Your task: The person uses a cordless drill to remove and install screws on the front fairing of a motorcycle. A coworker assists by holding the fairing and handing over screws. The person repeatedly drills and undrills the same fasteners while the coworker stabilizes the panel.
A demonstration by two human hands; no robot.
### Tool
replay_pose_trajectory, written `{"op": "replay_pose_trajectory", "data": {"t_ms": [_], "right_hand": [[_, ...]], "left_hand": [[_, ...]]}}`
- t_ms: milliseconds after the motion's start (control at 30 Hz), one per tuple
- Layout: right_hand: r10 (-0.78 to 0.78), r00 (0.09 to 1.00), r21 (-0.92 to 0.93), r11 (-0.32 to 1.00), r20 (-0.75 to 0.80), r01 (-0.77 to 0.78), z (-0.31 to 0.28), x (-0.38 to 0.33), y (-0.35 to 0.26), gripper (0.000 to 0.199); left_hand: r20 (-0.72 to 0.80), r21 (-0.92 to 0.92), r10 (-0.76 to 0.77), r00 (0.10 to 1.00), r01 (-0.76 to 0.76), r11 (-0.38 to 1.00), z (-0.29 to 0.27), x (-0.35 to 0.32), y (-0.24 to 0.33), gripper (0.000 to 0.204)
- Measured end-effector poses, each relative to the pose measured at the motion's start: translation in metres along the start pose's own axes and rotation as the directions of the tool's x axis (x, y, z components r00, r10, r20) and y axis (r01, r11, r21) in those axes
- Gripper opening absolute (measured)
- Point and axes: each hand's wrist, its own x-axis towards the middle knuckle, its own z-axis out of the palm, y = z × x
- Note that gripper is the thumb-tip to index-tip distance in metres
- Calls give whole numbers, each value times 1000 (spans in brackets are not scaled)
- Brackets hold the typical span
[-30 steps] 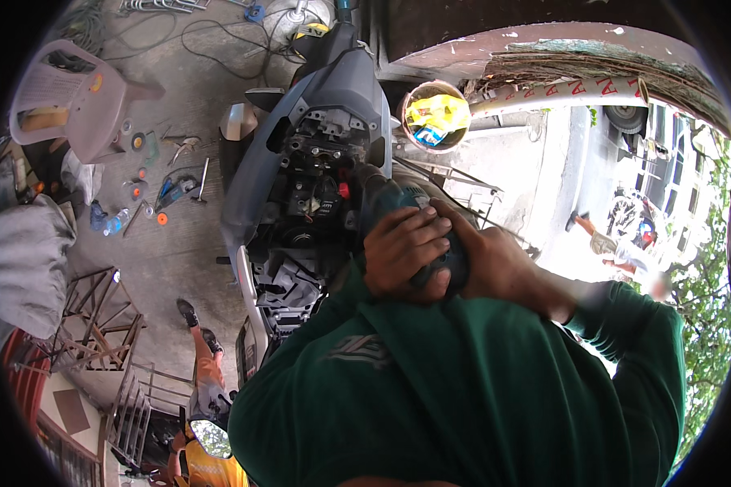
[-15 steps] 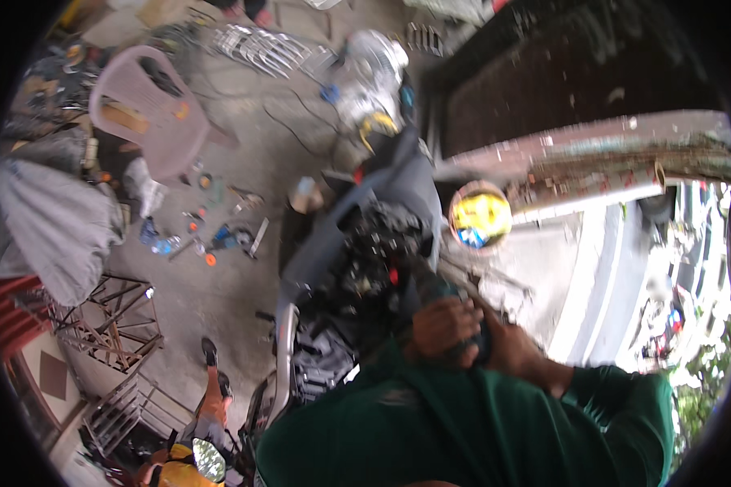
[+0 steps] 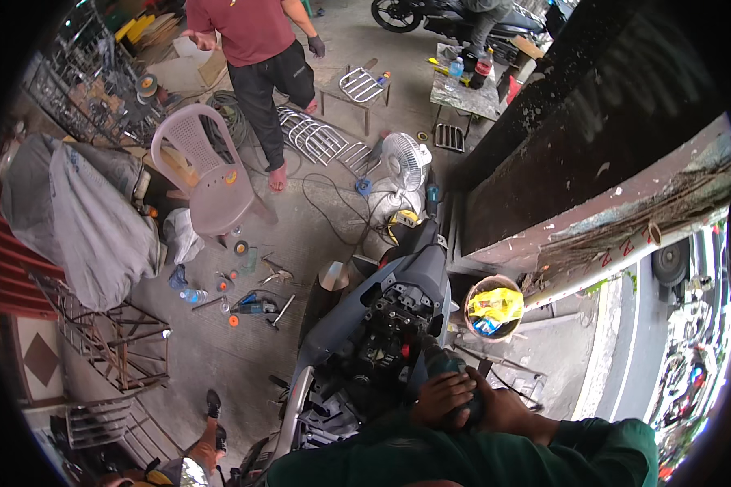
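In front of my green-sleeved arms, both hands are closed round a dark teal power tool, which looks like a drill (image 3: pixel 442 361). My left hand (image 3: pixel 445 396) wraps over its top and side. My right hand (image 3: pixel 497 403) grips it from the right, with the fingers partly hidden. The tool's dark nose points forward along the right side of a partly stripped motorcycle (image 3: pixel 418 284), with grey body panels and an exposed, dark inner frame (image 3: pixel 374 345). Whether the tip touches the motorcycle cannot be made out.
A plastic chair (image 3: pixel 219 203), scattered tools including a hammer (image 3: pixel 281 312), and a bottle (image 3: pixel 193 295) stand or lie left. Ahead are a white fan (image 3: pixel 406 161) and a person in maroon (image 3: pixel 248 32). A bucket (image 3: pixel 470 325) holding a yellow bag stands right, beside a dark post (image 3: pixel 577 154).
The view has tipped upward, so the scene sits lower and the person in maroon now shows. Both hands keep their grip on the drill beside the motorcycle.
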Motion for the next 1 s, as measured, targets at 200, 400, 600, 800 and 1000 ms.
{"op": "replay_pose_trajectory", "data": {"t_ms": [200, 400, 600, 800, 1000], "right_hand": [[-86, 985, 48, 994, -149, 94, 23, 8, 18, 125], [-115, 974, 116, 983, -194, 139, 31, -1, 17, 119], [-86, 985, 129, 986, -148, 105, 28, -7, -3, 117], [-55, 997, -30, 998, -57, 53, 9, -11, -30, 111], [-158, 977, -430, 880, 140, 204, -40, -8, -73, 101]], "left_hand": [[8, -13, 43, 999, -43, 999, -9, 20, 4, 25], [-41, -80, 4, 999, -8, 997, -8, 17, 8, 26], [-17, -52, -43, 999, 42, 998, -18, 15, 22, 28], [-62, -44, -43, 997, 41, 998, -16, -16, 16, 29], [-435, 111, 136, 890, -97, 989, 9, -37, 16, 32]]}}
